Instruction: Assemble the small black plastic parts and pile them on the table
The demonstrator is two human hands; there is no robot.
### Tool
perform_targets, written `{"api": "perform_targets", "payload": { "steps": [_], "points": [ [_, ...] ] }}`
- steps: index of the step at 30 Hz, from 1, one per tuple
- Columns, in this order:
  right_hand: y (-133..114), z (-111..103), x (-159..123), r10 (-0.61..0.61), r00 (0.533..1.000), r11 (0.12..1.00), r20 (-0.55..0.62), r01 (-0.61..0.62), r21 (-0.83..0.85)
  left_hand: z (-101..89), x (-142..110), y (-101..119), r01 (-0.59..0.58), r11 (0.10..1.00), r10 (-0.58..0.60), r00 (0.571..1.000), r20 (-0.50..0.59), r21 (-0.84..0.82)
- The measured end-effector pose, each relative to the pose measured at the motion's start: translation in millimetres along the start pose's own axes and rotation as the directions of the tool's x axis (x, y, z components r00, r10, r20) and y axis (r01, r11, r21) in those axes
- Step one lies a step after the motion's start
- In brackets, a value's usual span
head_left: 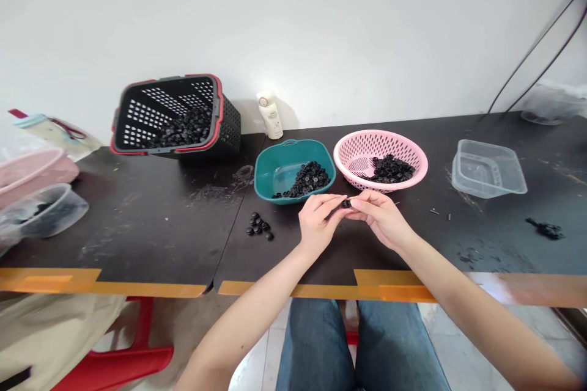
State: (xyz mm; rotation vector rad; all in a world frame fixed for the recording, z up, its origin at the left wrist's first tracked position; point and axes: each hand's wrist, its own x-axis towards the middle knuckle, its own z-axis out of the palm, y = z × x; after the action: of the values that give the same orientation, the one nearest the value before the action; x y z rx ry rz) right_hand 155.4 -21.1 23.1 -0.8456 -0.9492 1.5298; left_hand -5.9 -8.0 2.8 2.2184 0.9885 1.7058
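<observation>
Between the fingertips of both hands is a small round black part point(346, 203), partly covered by the fingers. My left hand point(317, 220) pinches it from the left, and my right hand point(380, 215) pinches it from the right. Just beyond the hands stand a teal basin point(270, 162), with many round black pieces point(312, 177) heaped in its right side, and a pink oval strainer point(351, 149) holding small black parts point(389, 169). A loose group of black discs point(257, 224) lies on the table left of my left hand.
A tilted dark basket point(229, 128) with red trim holds more black pieces at the back left. A white bottle point(271, 116) stands by the wall. Clear plastic tubs point(488, 169) sit right; a pink basin point(39, 174) is far left. Orange tape point(293, 291) lines the table edge.
</observation>
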Motion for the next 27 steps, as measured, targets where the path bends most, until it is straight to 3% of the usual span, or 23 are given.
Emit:
{"api": "perform_targets", "payload": {
  "steps": [8,19,27],
  "points": [
    [-1,-4,0,0.035,0.995,0.999,0.097,-0.036,0.001,-0.9,-1,-1,-0.042,0.999,0.041,0.998,-0.054,-0.009],
    [-16,-14,5,0.051,0.971,0.993,0.235,-0.024,-0.116,1.5,-2,-3,-0.151,0.988,0.152,0.988,0.013,-0.033],
    [-15,-16,7,0.093,0.970,0.991,0.227,-0.067,-0.118,2.6,-1,-1,-0.105,0.994,0.105,0.994,-0.017,-0.012]
  ]
}}
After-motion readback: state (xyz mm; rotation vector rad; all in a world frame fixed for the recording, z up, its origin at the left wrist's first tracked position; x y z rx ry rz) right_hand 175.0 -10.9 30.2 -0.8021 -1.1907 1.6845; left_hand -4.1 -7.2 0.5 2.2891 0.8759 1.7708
